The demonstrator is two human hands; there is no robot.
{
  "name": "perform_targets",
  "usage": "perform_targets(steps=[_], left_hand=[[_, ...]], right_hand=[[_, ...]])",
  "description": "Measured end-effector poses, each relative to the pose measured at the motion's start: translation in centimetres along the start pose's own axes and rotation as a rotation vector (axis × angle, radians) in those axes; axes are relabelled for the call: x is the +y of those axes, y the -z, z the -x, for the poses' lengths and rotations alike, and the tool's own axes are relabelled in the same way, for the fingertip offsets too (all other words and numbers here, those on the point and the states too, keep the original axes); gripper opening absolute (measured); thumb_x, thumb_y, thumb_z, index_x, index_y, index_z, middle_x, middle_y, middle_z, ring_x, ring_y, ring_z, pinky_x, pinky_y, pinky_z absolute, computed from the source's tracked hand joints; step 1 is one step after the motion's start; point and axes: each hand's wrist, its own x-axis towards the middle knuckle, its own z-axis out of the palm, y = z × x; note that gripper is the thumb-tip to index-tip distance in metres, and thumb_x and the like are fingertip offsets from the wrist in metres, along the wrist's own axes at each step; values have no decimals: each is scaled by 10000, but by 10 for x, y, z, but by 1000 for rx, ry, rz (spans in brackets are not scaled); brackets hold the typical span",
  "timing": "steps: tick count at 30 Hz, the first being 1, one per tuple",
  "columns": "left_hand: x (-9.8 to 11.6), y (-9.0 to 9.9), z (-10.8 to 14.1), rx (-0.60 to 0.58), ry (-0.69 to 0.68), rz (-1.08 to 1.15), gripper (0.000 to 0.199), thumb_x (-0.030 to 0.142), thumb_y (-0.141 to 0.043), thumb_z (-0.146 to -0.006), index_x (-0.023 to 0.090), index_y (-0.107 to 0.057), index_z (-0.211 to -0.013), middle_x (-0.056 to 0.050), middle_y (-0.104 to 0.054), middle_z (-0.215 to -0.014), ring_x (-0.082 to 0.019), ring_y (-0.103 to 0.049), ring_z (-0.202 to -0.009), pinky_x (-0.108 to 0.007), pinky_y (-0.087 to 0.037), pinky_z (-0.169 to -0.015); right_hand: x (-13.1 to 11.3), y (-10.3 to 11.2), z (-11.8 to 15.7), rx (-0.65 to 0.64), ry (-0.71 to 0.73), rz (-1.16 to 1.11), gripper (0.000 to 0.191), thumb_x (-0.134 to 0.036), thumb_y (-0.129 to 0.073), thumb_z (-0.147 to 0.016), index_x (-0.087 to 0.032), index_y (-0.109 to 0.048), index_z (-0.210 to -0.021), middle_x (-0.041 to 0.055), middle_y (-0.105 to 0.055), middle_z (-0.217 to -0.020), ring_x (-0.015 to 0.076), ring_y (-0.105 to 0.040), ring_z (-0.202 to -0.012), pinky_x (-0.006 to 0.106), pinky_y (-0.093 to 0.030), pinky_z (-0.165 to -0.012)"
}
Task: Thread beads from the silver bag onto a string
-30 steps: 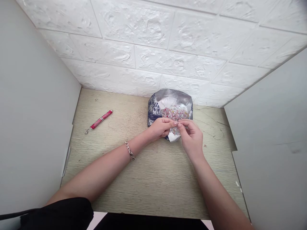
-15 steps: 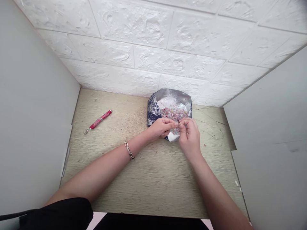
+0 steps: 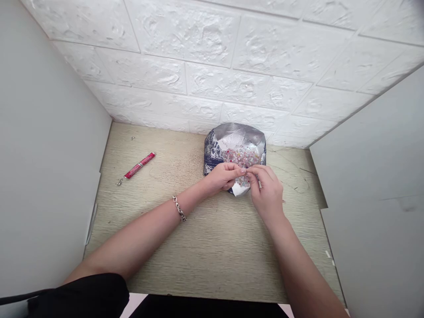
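My left hand (image 3: 225, 177) is closed in a pinch over the near part of a silver-lined bag (image 3: 237, 132), its thumb and forefinger pressed together. Fingertip to fingertip with it, my right hand (image 3: 266, 189) pinches too. Whatever is between the fingers is too small to make out. Inside the folded-down bag lies a heap of small beads (image 3: 243, 155), mostly pink, clear and white. The hands cover part of the beads and of the bag's front rim. The bag's outside is dark blue with a white pattern.
On the left of the wooden table (image 3: 212, 247) lies a red tube-shaped packet (image 3: 139, 165) beside small metal findings (image 3: 119, 182). A thin thread (image 3: 300, 191) curls at the right. A white brick-patterned wall and grey side panels enclose the table.
My right hand has shifted slightly to the right and turned a little, its fingertips still meeting the left hand's. The left hand has stayed nearly in place.
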Motion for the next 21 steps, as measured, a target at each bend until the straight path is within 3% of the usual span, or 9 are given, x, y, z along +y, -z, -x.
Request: perform_targets(steps=[8,14,19,21], left_hand=[[0,-1,0,8,4,6,253,333,-633,-692,158,-472,-604,110,-271,-347,-12,-195,-271,-162,-82,-304],[4,-4,1,91,1,37,179,315,-541,-761,140,-555,-725,39,-503,-600,16,-240,-286,-170,-70,-293],[3,-2,1,74,13,-4,209,350,-575,-735,144,-594,-757,105,-284,-345,-15,-168,-273,-171,-79,-296],[3,-2,1,67,18,-22,224,363,-619,-695,144,-592,-735,110,-269,-325,-17,-168,-274,-171,-80,-296]], right_hand=[[-1,-3,0,-10,26,124,135,-199,-398,-851,-174,-529,-830,68,-567,-863,173,-522,-844,310,-424,-768],[-2,-2,0,40,33,126,122,-188,-404,-841,-181,-526,-838,64,-572,-890,167,-519,-877,315,-391,-789],[-1,-2,0,37,56,177,122,-195,-418,-844,-183,-539,-846,57,-582,-903,169,-519,-888,324,-359,-815],[-1,-2,0,34,55,196,129,-202,-414,-847,-183,-541,-837,56,-584,-903,168,-522,-884,329,-350,-828]])
